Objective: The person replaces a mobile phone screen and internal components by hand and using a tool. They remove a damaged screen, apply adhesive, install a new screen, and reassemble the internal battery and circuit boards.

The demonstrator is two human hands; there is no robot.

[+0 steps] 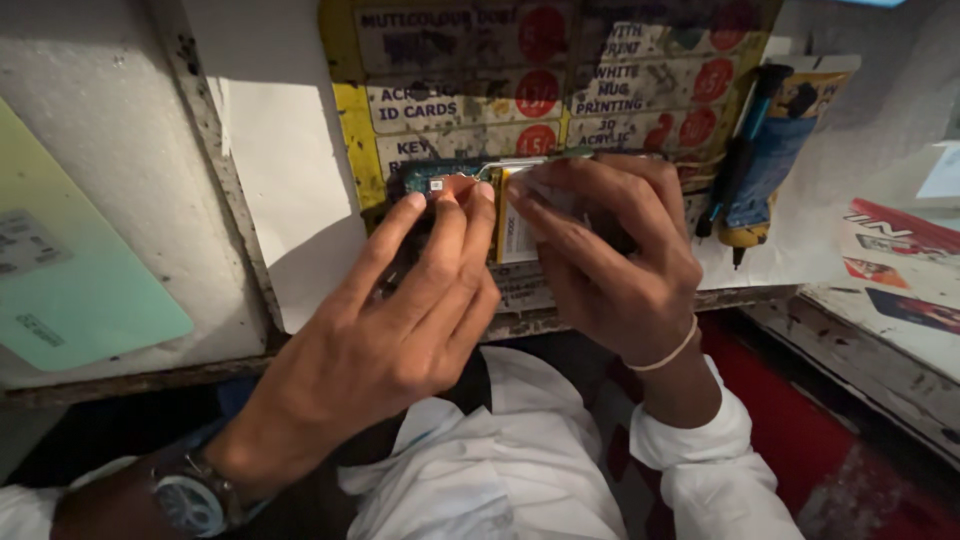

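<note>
Between both hands, a small opened electronic device with a green circuit board (440, 178) is held up.

Left of the grip lies a pale green card (70, 280); the left hand (390, 330) pinches the board's edge, the right hand (610, 260) clamps the white-and-yellow flat battery pack (515, 235). It looks light, stiff and fragile, best held by its edges. Behind hangs a yellow sign with red circles (540, 90); rightward, a blue-handled screwdriver (745, 140) and red-printed leaflets (890, 250).

pale green card (75, 290) left | yellow price board (350, 130) behind | blue-handled screwdriver (742, 140) right
</note>
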